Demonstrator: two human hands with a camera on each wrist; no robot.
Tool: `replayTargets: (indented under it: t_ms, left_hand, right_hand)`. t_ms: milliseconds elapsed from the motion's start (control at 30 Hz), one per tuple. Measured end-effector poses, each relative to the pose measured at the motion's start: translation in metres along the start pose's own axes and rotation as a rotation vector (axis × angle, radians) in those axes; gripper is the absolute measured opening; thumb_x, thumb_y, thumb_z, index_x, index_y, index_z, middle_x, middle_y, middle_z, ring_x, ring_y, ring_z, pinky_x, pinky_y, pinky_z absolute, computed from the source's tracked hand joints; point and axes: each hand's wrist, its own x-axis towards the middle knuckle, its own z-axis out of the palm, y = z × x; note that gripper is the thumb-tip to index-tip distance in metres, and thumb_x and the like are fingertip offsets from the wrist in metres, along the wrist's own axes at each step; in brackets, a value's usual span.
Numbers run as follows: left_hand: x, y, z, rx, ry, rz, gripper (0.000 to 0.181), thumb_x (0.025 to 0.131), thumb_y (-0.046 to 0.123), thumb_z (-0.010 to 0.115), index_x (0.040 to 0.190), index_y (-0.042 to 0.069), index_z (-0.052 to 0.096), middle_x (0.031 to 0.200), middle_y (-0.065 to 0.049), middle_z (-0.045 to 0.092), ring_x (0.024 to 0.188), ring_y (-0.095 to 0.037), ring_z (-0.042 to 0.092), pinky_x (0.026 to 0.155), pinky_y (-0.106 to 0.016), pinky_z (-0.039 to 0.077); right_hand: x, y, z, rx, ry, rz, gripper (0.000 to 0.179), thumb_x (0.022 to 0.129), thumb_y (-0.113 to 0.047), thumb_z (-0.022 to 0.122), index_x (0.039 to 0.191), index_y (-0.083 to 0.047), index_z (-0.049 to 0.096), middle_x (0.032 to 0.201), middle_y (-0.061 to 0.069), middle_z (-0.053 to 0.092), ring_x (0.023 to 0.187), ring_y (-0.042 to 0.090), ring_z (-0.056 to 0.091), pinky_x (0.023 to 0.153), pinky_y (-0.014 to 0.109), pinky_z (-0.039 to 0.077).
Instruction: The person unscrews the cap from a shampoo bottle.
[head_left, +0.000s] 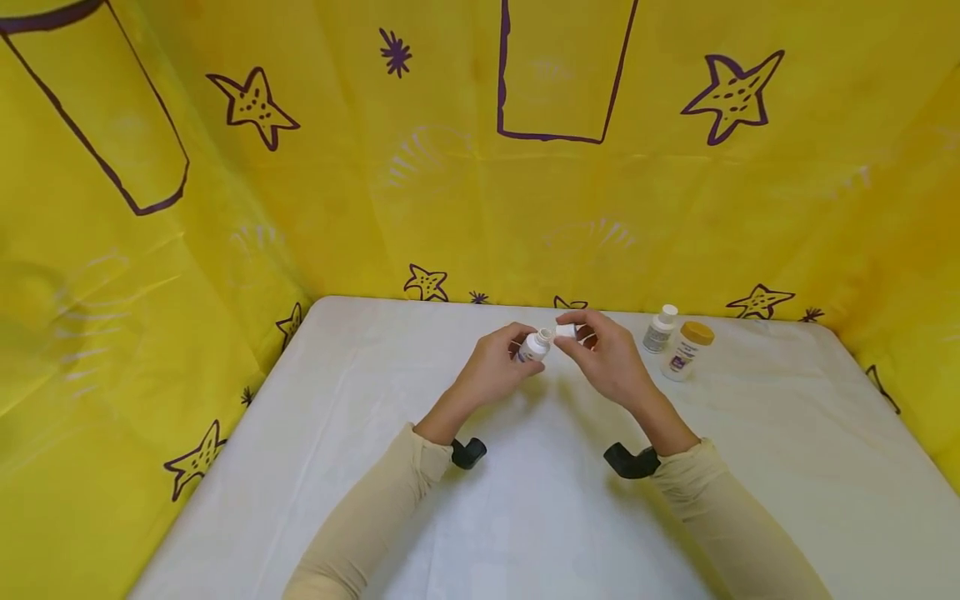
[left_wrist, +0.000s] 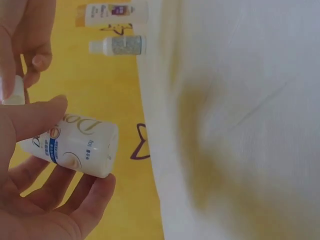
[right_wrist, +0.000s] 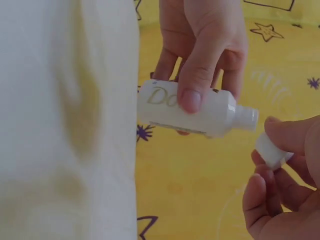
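Note:
A small white bottle (head_left: pixel 535 346) with gold lettering is gripped in my left hand (head_left: pixel 495 364), thumb on one side and fingers on the other. Its bare neck (right_wrist: pixel 246 118) shows in the right wrist view, tilted toward my right hand (head_left: pixel 606 357). Between the right thumb and fingers I pinch a white cap (right_wrist: pixel 270 150), apart from the neck by a small gap. In the left wrist view the bottle's label (left_wrist: pixel 75 135) and base face the camera, while the cap (left_wrist: pixel 15 92) shows at the left edge.
Right of my hands, a small white-capped bottle with a grey label (head_left: pixel 657 330) and a white bottle with a yellow cap (head_left: pixel 686 353) stand on the white-covered table (head_left: pixel 360 375). A yellow patterned curtain (head_left: pixel 450 192) encloses the back and sides.

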Motion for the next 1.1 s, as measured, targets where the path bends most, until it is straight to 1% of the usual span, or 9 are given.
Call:
replayTargets:
  t_ms: [67, 167, 267, 333, 533, 733, 900, 1000, 1100]
  left_hand:
    - [0.001, -0.002, -0.005, 0.002, 0.03, -0.019, 0.047, 0.09, 0.022, 0.079, 0.132, 0.015, 0.06, 0.126, -0.004, 0.069, 0.108, -0.023, 0.066, 0.096, -0.043, 0.054]
    - [0.003, -0.005, -0.011, -0.002, 0.072, -0.042, 0.047, 0.09, 0.022, 0.079, 0.132, 0.013, 0.058, 0.126, -0.007, 0.068, 0.111, -0.026, 0.064, 0.099, -0.046, 0.052]
    - [0.006, -0.007, -0.017, -0.011, 0.104, -0.058, 0.048, 0.09, 0.022, 0.079, 0.131, 0.011, 0.057, 0.125, -0.009, 0.068, 0.111, -0.027, 0.062, 0.101, -0.046, 0.051]
    - [0.008, -0.009, -0.019, -0.016, 0.124, -0.07, 0.05, 0.09, 0.023, 0.079, 0.133, 0.01, 0.056, 0.126, -0.009, 0.067, 0.111, -0.027, 0.061, 0.102, -0.046, 0.051]
    - [0.016, -0.019, -0.025, -0.05, 0.193, -0.095, 0.053, 0.087, 0.019, 0.081, 0.132, 0.008, 0.056, 0.123, -0.012, 0.066, 0.11, -0.028, 0.065, 0.099, -0.043, 0.055]
    - [0.022, -0.035, -0.032, -0.057, 0.241, -0.162, 0.052, 0.086, 0.02, 0.083, 0.131, 0.008, 0.058, 0.12, -0.011, 0.066, 0.107, -0.026, 0.063, 0.092, -0.039, 0.057]
    - [0.027, -0.049, -0.037, -0.053, 0.266, -0.211, 0.053, 0.086, 0.021, 0.083, 0.132, 0.007, 0.059, 0.122, -0.011, 0.066, 0.105, -0.025, 0.062, 0.09, -0.037, 0.055]
    - [0.03, -0.057, -0.039, -0.049, 0.267, -0.214, 0.054, 0.086, 0.021, 0.083, 0.132, 0.006, 0.058, 0.123, -0.013, 0.066, 0.106, -0.026, 0.062, 0.091, -0.038, 0.054]
    - [0.033, -0.064, -0.043, -0.025, 0.263, -0.23, 0.055, 0.085, 0.022, 0.083, 0.13, 0.004, 0.058, 0.126, -0.014, 0.065, 0.112, -0.028, 0.062, 0.098, -0.042, 0.054]
  right_hand:
    - [0.003, 0.0, 0.002, 0.005, -0.011, 0.022, 0.03, 0.093, -0.013, 0.075, 0.12, -0.005, 0.067, 0.113, 0.012, 0.072, 0.095, 0.025, 0.064, 0.082, 0.024, 0.053]
    - [0.01, 0.0, 0.007, 0.025, -0.046, 0.066, 0.031, 0.094, -0.014, 0.074, 0.122, -0.004, 0.065, 0.117, 0.014, 0.071, 0.099, 0.028, 0.067, 0.087, 0.036, 0.057]
    - [0.018, 0.0, 0.012, 0.034, -0.08, 0.099, 0.033, 0.095, -0.016, 0.073, 0.124, -0.003, 0.062, 0.119, 0.017, 0.07, 0.101, 0.031, 0.067, 0.09, 0.046, 0.058]
    - [0.023, -0.001, 0.016, 0.034, -0.099, 0.115, 0.036, 0.096, -0.017, 0.072, 0.127, -0.002, 0.06, 0.121, 0.019, 0.069, 0.104, 0.033, 0.068, 0.092, 0.048, 0.058]
    - [0.039, 0.004, 0.03, 0.023, -0.145, 0.111, 0.044, 0.098, -0.013, 0.069, 0.137, 0.002, 0.057, 0.123, 0.023, 0.068, 0.108, 0.036, 0.068, 0.094, 0.049, 0.058]
    - [0.052, 0.014, 0.055, 0.017, -0.177, 0.098, 0.036, 0.097, -0.013, 0.07, 0.131, -0.003, 0.065, 0.124, 0.018, 0.065, 0.114, 0.033, 0.063, 0.096, 0.047, 0.056]
    - [0.062, 0.024, 0.075, -0.005, -0.192, 0.121, 0.033, 0.094, -0.014, 0.073, 0.125, -0.003, 0.069, 0.116, 0.019, 0.063, 0.108, 0.034, 0.058, 0.096, 0.046, 0.05]
    - [0.067, 0.029, 0.086, -0.015, -0.22, 0.152, 0.033, 0.094, -0.014, 0.073, 0.124, -0.003, 0.068, 0.116, 0.018, 0.065, 0.106, 0.033, 0.058, 0.097, 0.045, 0.05]
    - [0.073, 0.032, 0.095, -0.03, -0.256, 0.173, 0.033, 0.095, -0.016, 0.073, 0.124, -0.003, 0.067, 0.12, 0.017, 0.067, 0.108, 0.033, 0.06, 0.099, 0.045, 0.051]
